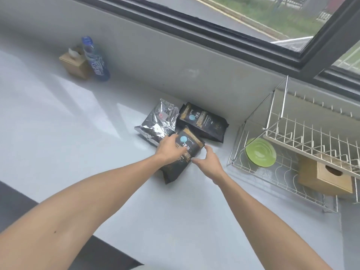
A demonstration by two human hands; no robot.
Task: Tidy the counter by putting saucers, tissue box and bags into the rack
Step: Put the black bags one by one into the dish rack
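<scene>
**Both hands on the near bag**

My left hand lies flat on top of the near bag, fingers spread over its upper left edge, pressing rather than closed around it. My right hand is at the bag's right edge, thumb and fingers parted in a loose curve, touching the side; I cannot tell whether it has a real grip. The bag lies on the counter, tilted, its lower end pointing toward me.

Just behind it are two more: a silver bag to the left, partly under my left hand's side, and a second black bag to the right, close to the wall. The three touch or overlap.

To the right stands the wire rack. On its lower shelf rest a green saucer, leaning at the left end, and a tissue box at the right, under the upper tier.

Far left on the counter, well apart from the bags, another tissue box stands with a water bottle just beside it.
</scene>
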